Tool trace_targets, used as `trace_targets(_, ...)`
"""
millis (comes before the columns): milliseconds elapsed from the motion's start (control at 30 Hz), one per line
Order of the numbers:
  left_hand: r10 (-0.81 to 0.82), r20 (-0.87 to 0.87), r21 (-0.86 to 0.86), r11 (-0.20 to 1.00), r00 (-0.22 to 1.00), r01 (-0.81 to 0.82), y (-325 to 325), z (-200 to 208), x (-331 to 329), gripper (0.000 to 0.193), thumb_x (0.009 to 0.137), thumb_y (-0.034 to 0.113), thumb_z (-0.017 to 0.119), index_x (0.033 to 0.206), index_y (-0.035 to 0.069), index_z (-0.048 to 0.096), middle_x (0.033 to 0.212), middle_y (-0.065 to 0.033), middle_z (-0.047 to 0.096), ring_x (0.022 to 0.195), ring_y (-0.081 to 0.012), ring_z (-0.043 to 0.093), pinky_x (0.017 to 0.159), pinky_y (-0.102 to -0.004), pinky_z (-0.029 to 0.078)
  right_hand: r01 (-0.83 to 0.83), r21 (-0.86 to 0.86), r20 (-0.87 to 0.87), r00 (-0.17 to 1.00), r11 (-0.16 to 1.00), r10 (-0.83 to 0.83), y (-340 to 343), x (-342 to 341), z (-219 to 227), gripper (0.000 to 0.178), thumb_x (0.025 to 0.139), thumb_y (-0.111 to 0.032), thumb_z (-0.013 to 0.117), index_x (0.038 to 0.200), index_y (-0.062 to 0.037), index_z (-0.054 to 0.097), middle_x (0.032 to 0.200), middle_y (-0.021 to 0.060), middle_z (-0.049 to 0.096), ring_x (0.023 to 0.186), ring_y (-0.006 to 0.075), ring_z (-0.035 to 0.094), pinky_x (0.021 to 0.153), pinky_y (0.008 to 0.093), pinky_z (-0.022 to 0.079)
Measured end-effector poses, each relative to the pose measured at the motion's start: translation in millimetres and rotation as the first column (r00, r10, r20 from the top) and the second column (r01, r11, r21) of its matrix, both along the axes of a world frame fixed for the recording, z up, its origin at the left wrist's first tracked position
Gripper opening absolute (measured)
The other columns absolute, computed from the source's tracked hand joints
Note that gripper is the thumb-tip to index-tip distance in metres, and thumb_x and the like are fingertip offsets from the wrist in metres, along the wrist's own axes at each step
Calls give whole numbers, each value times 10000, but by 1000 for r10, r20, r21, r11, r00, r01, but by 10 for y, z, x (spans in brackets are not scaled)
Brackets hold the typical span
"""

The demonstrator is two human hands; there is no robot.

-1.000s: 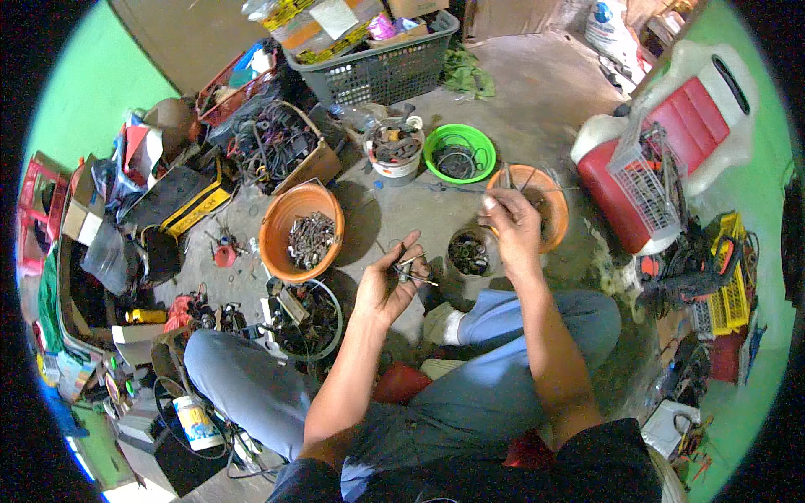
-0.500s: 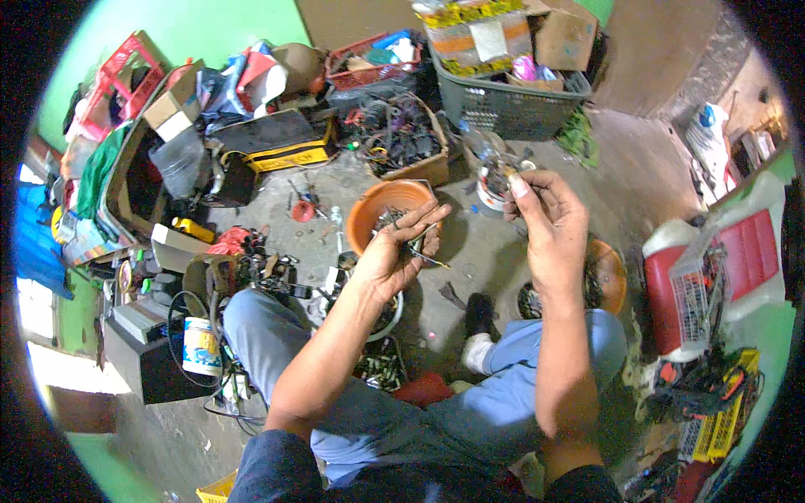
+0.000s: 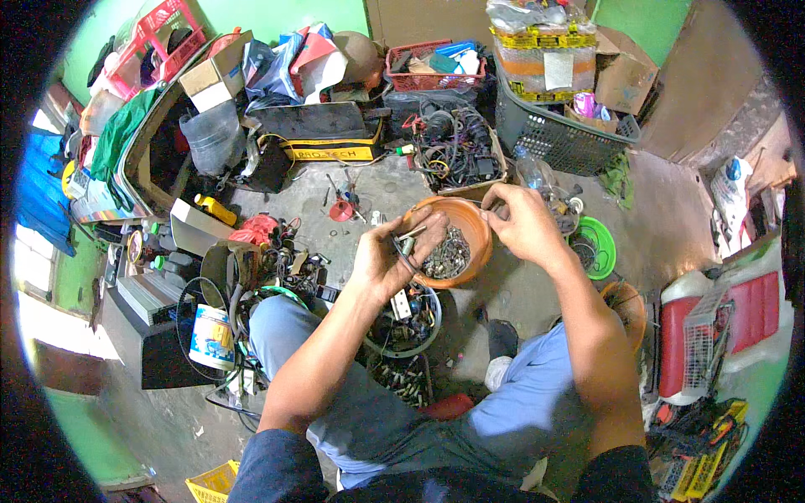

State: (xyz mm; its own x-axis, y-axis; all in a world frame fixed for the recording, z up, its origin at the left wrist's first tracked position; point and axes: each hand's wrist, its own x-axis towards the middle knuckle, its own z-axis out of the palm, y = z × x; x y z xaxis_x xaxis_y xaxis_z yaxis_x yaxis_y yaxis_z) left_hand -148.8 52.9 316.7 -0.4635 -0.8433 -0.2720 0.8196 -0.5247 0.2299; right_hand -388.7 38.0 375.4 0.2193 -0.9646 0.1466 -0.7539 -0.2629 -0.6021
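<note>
My left hand (image 3: pixel 390 256) is palm up with half-curled fingers, cradling small metal parts (image 3: pixel 408 246), one of them short and cylindrical. It is at the left side of an orange plastic bowl (image 3: pixel 476 228), which holds a heap of small metal pieces (image 3: pixel 450 256). My right hand (image 3: pixel 527 225) is over the bowl's right rim, thumb and fingertips pinched together. Whatever is between those fingertips is too small to make out. Just below my left hand stands a round tub (image 3: pixel 437 323) of mixed electrical parts.
A green basin (image 3: pixel 610 250) and another orange bowl (image 3: pixel 631 303) are to the right. Beyond the bowl are a carton of tangled cables (image 3: pixel 457 147) and a grey crate (image 3: pixel 545 126). A red funnel-like piece (image 3: pixel 340 210) lies on the floor. Between my legs sits a container of small parts (image 3: pixel 401 379).
My right hand has moved down and left, to the orange bowl's rim. My left hand still cradles its parts. The view has shifted, and the green basin now shows.
</note>
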Motion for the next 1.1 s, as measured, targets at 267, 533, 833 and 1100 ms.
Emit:
trace_targets(267,-28,-110,-36,999,994,24,-210,-63,166,480,971,49,322,1429,-96,313,1435,-299,404,1334,-396,440,1122,-469,415,-31,-198,-114,993,980,8,-257,319,-139,113,825,-93,624,924,-44,648,901,170,664,883,379,654,777,474,529)
trace_targets(533,-33,-139,-22,999,990,30,-212,6,235,501,967,101,292,1437,-68,334,1421,-262,436,1299,-376,476,1114,-495,407,-191,-298,116,965,935,234,-55,689,-10,130,813,-61,621,918,-5,673,953,167,661,906,369,648,807,439,526)
trace_targets(833,-89,-38,-45,995,995,88,-156,-129,219,517,958,170,307,1432,-14,403,1303,-172,560,1146,-291,567,995,-454,459,-396,-243,-5,913,886,407,63,773,-141,272,767,-90,743,1033,-46,703,1074,123,628,1124,335,574,986,418,458)
trace_targets(1100,-133,-122,-84,989,984,124,-88,-143,185,457,976,183,319,1354,-34,459,1192,-163,613,1063,-287,610,951,-455,489,-389,-209,7,917,897,400,134,734,-49,230,778,-75,725,991,-28,651,1032,148,613,1098,371,566,977,444,453)
